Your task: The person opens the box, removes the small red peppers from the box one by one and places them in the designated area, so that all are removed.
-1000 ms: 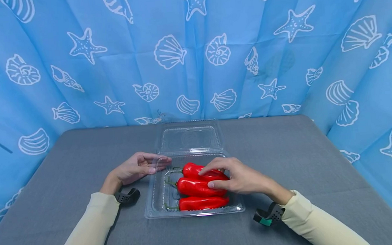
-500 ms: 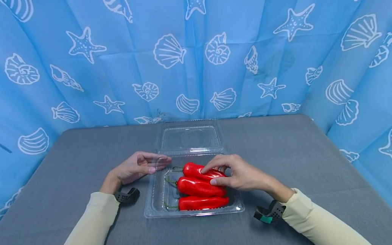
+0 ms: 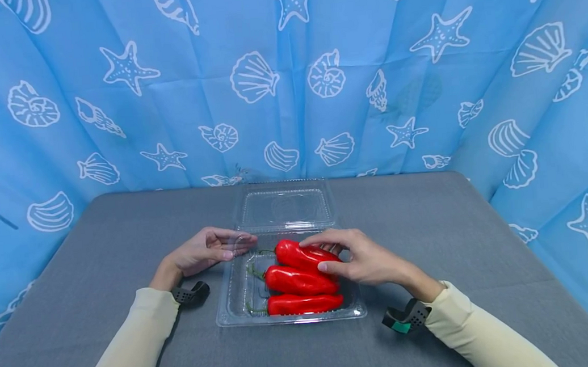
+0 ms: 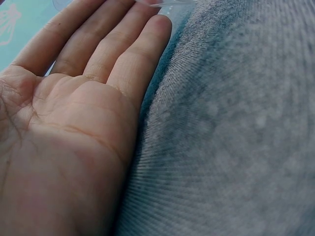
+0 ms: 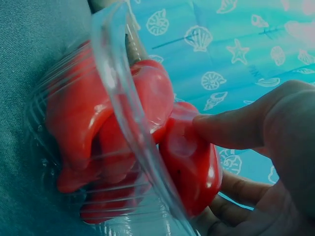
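Observation:
A clear plastic clamshell container with red peppers in it stands in front of me. My right hand pinches the farthest red pepper between thumb and fingers. In the right wrist view this held pepper sits up at the container's rim, with other red peppers lower behind the clear wall. A middle pepper and a near pepper lie side by side, green stems to the left. My left hand rests at the container's left edge, palm showing and fingers straight.
The container's clear lid lies folded back behind it on the grey cloth-covered table. A blue curtain with white shells and starfish hangs behind the table. Black bands sit on both wrists.
My right hand has shifted slightly back and up, and the farthest pepper has risen a little with it. The left hand and the container have stayed put.

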The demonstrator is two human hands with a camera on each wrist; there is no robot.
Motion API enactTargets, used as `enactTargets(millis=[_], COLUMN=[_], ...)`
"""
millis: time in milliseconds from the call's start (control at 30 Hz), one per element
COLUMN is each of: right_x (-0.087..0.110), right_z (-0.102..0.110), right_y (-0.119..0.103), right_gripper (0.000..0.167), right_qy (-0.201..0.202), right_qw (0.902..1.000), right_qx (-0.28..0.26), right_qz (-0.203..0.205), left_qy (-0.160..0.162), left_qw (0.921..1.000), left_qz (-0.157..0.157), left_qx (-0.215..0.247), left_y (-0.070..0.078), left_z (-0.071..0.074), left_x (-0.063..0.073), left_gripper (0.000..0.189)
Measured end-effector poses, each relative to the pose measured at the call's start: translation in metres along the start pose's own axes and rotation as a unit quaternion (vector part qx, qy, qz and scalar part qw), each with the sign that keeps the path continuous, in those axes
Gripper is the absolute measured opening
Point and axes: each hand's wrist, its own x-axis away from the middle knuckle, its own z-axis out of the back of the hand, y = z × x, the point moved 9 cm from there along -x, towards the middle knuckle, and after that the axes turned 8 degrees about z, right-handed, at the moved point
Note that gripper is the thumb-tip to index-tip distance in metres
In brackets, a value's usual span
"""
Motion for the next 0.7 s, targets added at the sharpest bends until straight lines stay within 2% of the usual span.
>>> enactTargets(millis=[333,700], right_x=[-0.0009,0.0004], right_z=[0.0094,0.0108], right_y=[-0.001,-0.0011], right_gripper=[0.064,0.061], right_qy=[0.034,0.038], right_qw=[0.9994,0.9988], right_qx=[-0.01,-0.026], right_qz=[0.005,0.02], left_qy=[0.012,0.017], left_qw=[0.9999,0.9998], left_qz=[-0.003,-0.006], left_qx=[-0.002,0.003], left_y=[0.0002,-0.0021], left_z=[0.0013,0.005], left_x=[0.0014,0.0012], left_gripper=[0.051,0.05])
